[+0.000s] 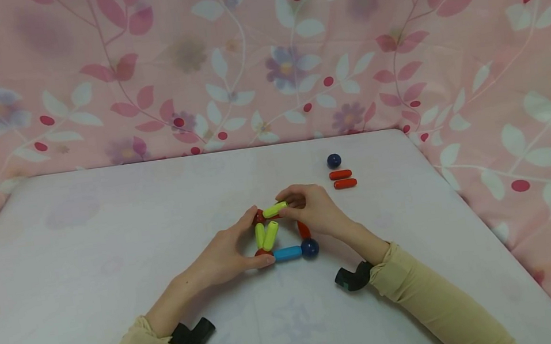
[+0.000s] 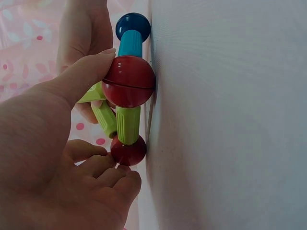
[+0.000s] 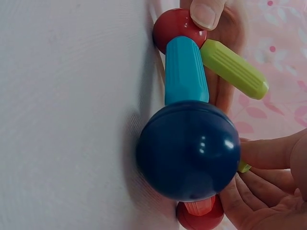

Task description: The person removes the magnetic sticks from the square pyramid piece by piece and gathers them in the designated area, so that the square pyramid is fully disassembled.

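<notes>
A frame of magnetic rods and balls stands on the table between the hands. Its near side is a blue rod (image 1: 288, 253) joining a red ball (image 2: 128, 81) to a dark blue ball (image 1: 310, 248); a red rod (image 1: 303, 230) runs back from the blue ball. My left hand (image 1: 223, 254) holds the left side, thumb on the near red ball, fingertips against the far red ball (image 2: 128, 151). From the near ball a yellow-green rod (image 3: 235, 69) slants up. My right hand (image 1: 314, 210) pinches another yellow-green rod (image 1: 274, 210), its left end at the far red ball.
Behind the right hand lie a loose dark blue ball (image 1: 334, 160) and two red rods (image 1: 341, 175). Black curved pieces (image 1: 192, 335) sit at both wrists. The white table (image 1: 82, 250) ends at a pink floral cloth (image 1: 239, 54).
</notes>
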Demonstrator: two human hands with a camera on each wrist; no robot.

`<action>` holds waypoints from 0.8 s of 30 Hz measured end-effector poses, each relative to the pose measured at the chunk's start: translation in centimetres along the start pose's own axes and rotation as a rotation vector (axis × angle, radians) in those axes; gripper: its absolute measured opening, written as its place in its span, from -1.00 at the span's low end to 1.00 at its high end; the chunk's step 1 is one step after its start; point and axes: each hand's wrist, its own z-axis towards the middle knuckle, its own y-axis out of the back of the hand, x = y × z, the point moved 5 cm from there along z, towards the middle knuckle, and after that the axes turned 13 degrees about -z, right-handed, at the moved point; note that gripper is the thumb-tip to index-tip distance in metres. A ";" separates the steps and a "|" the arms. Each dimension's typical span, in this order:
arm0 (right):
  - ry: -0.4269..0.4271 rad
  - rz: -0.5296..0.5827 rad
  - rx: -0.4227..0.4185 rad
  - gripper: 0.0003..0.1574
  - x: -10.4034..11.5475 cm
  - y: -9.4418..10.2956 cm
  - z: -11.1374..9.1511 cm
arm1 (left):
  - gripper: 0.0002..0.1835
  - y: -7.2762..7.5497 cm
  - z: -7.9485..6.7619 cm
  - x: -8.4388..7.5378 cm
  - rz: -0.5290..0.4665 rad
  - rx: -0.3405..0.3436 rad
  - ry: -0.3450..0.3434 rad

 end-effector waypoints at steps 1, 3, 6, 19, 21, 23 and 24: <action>0.002 0.000 -0.001 -0.66 0.0 0.0 0.0 | 0.17 0.0 0.0 0.0 0.000 0.000 0.001; 0.006 -0.003 -0.001 -0.66 0.1 0.0 0.1 | 0.17 0.1 -0.1 0.0 0.000 -0.001 0.003; 0.009 -0.009 0.005 -0.66 0.2 0.1 0.1 | 0.17 0.2 -0.1 0.0 -0.007 -0.002 0.005; -0.088 0.056 -0.019 -0.64 -1.2 3.7 -0.9 | 0.16 -0.3 0.1 0.0 0.004 0.007 0.045; -0.106 0.058 -0.017 -0.65 -1.7 4.3 -1.1 | 0.15 -0.2 0.0 0.0 0.012 0.002 0.049; -0.113 0.057 -0.018 -0.66 -2.0 4.9 -1.4 | 0.15 -0.1 -0.1 0.0 0.019 -0.004 0.050; -0.118 0.056 -0.020 -0.66 -2.2 5.2 -1.5 | 0.15 -0.1 -0.1 -0.1 0.021 -0.006 0.051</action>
